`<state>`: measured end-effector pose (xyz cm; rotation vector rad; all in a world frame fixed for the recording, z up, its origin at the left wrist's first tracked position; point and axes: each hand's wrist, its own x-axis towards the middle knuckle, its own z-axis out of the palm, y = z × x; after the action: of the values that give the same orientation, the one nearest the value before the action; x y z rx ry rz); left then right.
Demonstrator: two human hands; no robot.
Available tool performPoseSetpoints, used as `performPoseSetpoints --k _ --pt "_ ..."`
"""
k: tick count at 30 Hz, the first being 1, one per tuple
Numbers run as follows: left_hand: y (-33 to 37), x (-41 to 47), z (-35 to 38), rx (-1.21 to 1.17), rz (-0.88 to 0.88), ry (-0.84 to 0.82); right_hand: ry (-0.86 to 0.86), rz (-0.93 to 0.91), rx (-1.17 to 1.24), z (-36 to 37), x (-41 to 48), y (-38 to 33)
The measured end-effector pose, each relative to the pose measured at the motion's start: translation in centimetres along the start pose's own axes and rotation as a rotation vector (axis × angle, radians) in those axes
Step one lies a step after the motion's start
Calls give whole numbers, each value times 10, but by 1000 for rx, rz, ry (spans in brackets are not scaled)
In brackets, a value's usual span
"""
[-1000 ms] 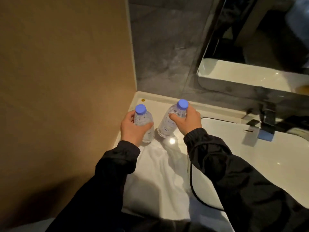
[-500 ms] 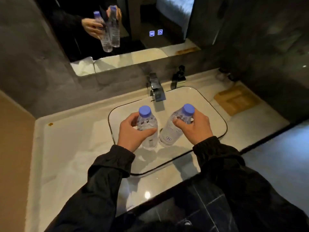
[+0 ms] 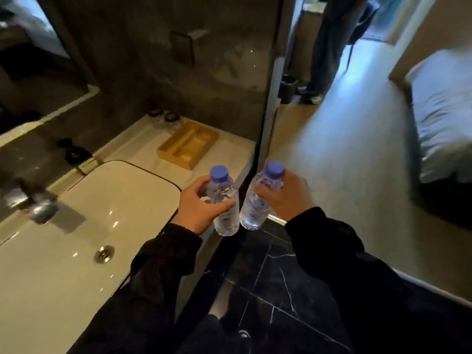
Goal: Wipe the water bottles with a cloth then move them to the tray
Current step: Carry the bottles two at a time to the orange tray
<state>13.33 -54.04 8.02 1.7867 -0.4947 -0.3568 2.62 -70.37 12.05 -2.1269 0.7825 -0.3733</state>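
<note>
I hold two clear water bottles with blue caps, both lifted in the air. My left hand (image 3: 198, 208) grips the left bottle (image 3: 224, 203), upright, over the right end of the counter. The right bottle (image 3: 258, 200), tilted slightly, is gripped by my right hand (image 3: 286, 195) just past the counter's edge, above the dark floor. A wooden tray (image 3: 187, 144) with compartments lies on the counter beyond the bottles, against the dark wall. No cloth is in sight.
A white sink basin (image 3: 76, 226) with a drain (image 3: 104, 253) fills the left, its tap (image 3: 38, 208) blurred. Two small dark-lidded jars (image 3: 164, 118) stand behind the tray. A glass partition edge (image 3: 268, 98) rises right of the counter. A person's legs (image 3: 321, 60) and a bed (image 3: 444, 118) lie beyond.
My view and both hands have swung right, carrying the bottles from the counter's left end, over the sink, to its right end near the tray.
</note>
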Motion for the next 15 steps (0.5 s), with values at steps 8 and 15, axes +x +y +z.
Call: performPoseSetpoints --k 8,15 --pt "25 74 134 -12 30 -176 215 201 -30 -79 48 76" --pt "49 178 248 -64 40 -329 305 275 -65 -139 144 134"
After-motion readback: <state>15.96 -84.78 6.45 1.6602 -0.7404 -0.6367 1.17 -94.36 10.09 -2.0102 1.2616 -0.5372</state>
